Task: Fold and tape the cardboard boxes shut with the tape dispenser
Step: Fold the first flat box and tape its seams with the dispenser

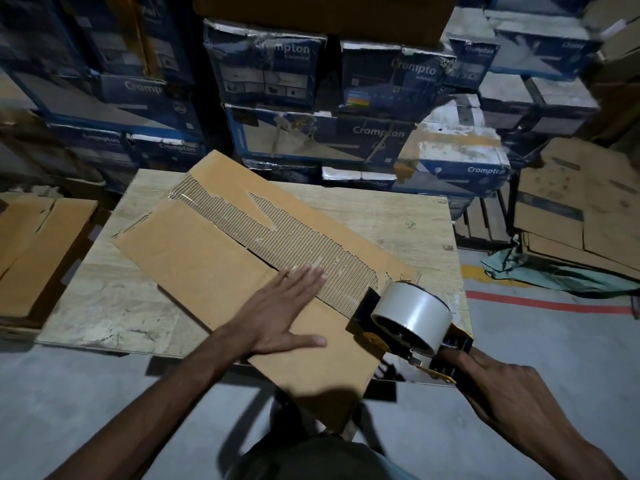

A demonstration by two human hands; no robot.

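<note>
Right hand (498, 386) grips tape dispenser (408, 323) at near end of cardboard box (242, 271); left hand (287, 306) presses flat, fingers straight, on box, on table (114, 306).

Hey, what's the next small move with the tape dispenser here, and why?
Probably run the tape dispenser along the torn seam toward the far end: it sits at the seam's near end in the right hand, while the left hand presses the cardboard box flat.

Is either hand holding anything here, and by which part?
The right hand grips the tape dispenser by its handle. The left hand presses flat on the cardboard box, gripping nothing.
</note>
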